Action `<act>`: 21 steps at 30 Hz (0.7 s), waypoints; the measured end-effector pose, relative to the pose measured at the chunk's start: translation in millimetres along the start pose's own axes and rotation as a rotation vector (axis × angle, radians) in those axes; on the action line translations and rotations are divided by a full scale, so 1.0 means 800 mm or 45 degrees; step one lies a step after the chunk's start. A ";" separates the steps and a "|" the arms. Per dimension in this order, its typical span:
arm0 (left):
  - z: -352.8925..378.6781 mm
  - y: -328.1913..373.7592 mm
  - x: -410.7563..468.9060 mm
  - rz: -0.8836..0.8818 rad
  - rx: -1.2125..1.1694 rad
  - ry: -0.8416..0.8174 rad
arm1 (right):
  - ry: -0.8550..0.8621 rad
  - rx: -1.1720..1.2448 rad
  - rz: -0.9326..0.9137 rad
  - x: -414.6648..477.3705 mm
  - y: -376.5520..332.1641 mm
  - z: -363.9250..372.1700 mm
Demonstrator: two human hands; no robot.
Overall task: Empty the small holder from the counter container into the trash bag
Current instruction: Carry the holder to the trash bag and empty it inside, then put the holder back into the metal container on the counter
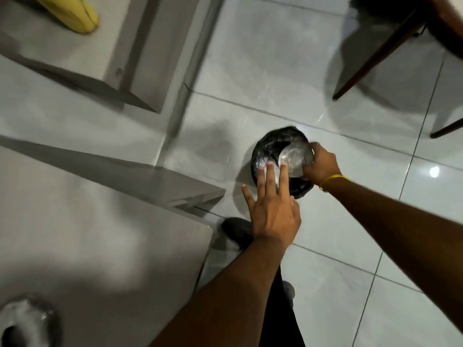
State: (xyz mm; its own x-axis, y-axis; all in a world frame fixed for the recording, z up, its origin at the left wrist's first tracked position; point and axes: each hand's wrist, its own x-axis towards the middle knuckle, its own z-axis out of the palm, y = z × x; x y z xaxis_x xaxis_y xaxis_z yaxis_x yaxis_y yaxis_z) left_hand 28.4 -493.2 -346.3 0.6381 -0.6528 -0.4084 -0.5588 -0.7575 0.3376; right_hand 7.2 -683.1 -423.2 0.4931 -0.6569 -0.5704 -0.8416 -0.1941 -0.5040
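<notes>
A black trash bag [265, 149] lines a round bin on the tiled floor. Over its right side my right hand [322, 164] grips a small clear holder [294, 159], tipped on its side with its round face turned toward the bag's middle. A yellow band circles that wrist. My left hand [273, 209] is spread flat with fingers apart, its fingertips over the bag's near rim and beside the holder; it holds nothing. What is inside the holder and the bag is too blurred to tell.
A pale counter [87, 241] fills the lower left, with a clear container [27, 319] at its near corner. A second counter edge and a yellow object [75, 13] lie at the top left. Dark chair legs [375, 56] stand at the upper right. My foot [235, 229] is below the bin.
</notes>
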 end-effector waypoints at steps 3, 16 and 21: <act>-0.079 0.021 -0.016 0.080 0.024 0.094 | 0.100 0.515 0.220 -0.070 -0.044 -0.043; -0.467 -0.045 -0.202 -0.084 0.076 0.727 | -0.137 0.606 -0.480 -0.374 -0.401 -0.138; -0.488 -0.155 -0.347 -0.567 0.022 0.769 | -0.365 0.311 -0.821 -0.485 -0.514 -0.061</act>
State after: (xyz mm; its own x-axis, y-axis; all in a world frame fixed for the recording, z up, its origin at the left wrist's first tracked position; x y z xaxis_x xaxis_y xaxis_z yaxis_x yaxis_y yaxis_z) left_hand 127.5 -223.4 56.3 0.9828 -0.1815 0.0347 -0.1846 -0.9546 0.2339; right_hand 151.0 -383.5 36.8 0.9387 -0.2450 -0.2425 -0.3093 -0.2875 -0.9065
